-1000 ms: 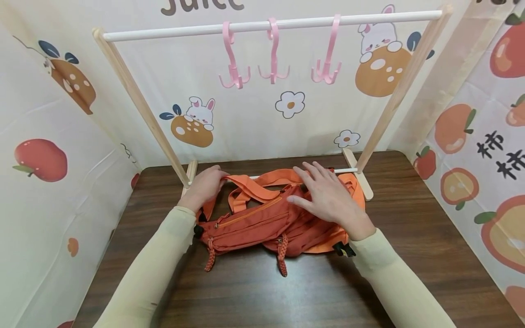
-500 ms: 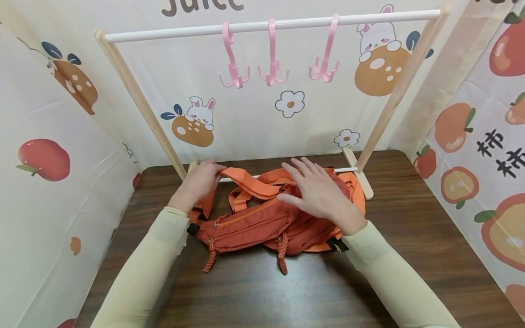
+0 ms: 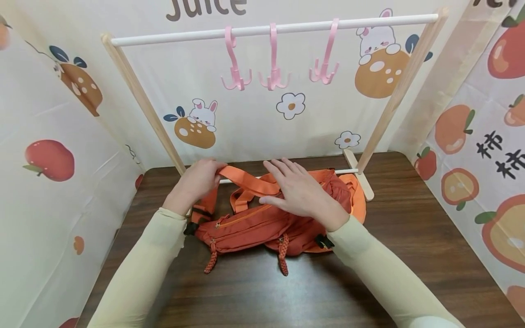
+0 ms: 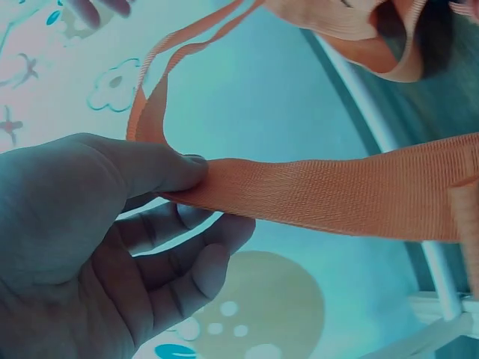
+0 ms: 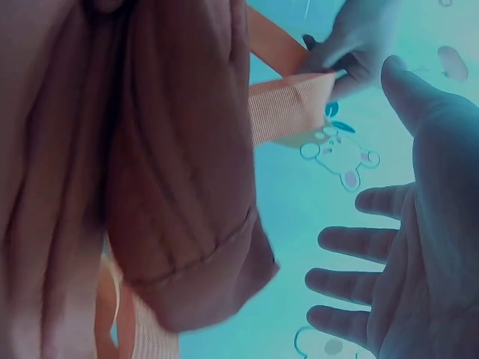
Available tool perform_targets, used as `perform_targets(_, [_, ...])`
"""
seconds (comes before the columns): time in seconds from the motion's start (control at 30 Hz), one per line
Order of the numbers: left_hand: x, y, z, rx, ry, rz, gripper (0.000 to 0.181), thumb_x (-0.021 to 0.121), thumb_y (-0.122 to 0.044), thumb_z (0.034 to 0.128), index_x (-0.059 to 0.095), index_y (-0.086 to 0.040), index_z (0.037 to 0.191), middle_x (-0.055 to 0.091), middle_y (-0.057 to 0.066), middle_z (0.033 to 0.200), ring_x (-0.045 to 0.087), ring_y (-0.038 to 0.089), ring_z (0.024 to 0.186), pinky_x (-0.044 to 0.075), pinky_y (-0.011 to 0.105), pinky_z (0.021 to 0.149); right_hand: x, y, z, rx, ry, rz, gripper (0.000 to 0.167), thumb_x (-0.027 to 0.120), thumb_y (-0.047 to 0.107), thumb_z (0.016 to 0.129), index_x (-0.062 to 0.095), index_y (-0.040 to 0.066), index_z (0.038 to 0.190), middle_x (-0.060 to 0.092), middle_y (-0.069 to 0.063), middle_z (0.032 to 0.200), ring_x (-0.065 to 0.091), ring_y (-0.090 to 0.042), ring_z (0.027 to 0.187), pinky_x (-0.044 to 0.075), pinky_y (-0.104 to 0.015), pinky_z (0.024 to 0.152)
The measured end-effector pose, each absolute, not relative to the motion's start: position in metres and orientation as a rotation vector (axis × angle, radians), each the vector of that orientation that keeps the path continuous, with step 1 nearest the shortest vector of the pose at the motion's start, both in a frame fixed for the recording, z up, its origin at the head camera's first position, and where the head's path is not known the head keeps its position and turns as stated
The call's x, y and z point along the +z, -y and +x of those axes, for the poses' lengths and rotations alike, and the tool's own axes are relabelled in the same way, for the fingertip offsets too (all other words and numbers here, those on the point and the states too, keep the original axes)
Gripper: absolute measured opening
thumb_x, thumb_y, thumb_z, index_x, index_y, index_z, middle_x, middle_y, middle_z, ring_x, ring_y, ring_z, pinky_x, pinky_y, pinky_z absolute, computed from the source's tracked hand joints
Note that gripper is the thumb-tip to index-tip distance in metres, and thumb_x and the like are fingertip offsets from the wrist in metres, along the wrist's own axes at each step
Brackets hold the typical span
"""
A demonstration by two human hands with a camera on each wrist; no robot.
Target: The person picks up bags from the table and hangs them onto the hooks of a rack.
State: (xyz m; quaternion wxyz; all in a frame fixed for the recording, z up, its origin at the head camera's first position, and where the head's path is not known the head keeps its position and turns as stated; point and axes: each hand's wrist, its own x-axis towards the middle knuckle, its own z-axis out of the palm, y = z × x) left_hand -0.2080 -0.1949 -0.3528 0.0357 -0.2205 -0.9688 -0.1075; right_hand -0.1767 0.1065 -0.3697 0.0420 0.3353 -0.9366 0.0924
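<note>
A rust-red waist bag (image 3: 246, 232) with zips and braided pulls lies on the wooden table below the rack. My left hand (image 3: 197, 182) pinches its orange strap (image 3: 246, 180) between thumb and fingers at the bag's left end, lifting that part off the table. In the left wrist view the strap (image 4: 322, 191) runs taut to the right from under the thumb. My right hand (image 3: 301, 191) hovers over the bag's middle, fingers straight and spread. The right wrist view shows that hand (image 5: 419, 224) holding nothing, apart from the bag (image 5: 179, 164).
A rack with wooden legs and a white top rod (image 3: 295, 28) stands at the back. Three pink hooks (image 3: 274, 79) hang from it, above the bag. A lower white rod (image 3: 346, 171) runs behind the bag. Printed cloth walls (image 3: 49, 159) enclose the table (image 3: 246, 296).
My right hand has moved left across the bag, fingers still spread. The left hand has drawn the strap slightly left and toward me. The bag has barely shifted.
</note>
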Motion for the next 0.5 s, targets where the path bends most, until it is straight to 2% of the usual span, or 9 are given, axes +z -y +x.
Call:
perform_targets(0.2, [-0.336, 0.193, -0.202, -0.363, 2.988, -0.658, 0.024, 0.069, -0.002, 0.0975, 0.077, -0.007, 0.120, 0.068, 0.010, 0.098, 0.061, 0.028, 0.085, 0.053, 0.047, 0.083, -0.367, -0.089, -0.181, 0.328, 2.873, 1.094, 0.102, 0.040, 0.082, 0.099, 0.017, 0.014, 0.171, 0.031, -0.014, 0.171, 0.026, -0.038, 0.158, 0.022, -0.053, 0.126])
perform_targets(0.5, [-0.318, 0.189, -0.192, -0.419, 2.972, -0.644, 0.032, 0.070, -0.003, 0.0962, 0.072, -0.008, 0.127, 0.068, 0.010, 0.102, 0.061, 0.028, 0.083, 0.054, 0.047, 0.081, -0.364, -0.069, -0.188, 0.494, 2.845, 1.183, 0.100, 0.064, 0.062, 0.100, 0.019, 0.007, 0.169, 0.040, -0.015, 0.165, 0.040, -0.031, 0.151, 0.031, -0.050, 0.123])
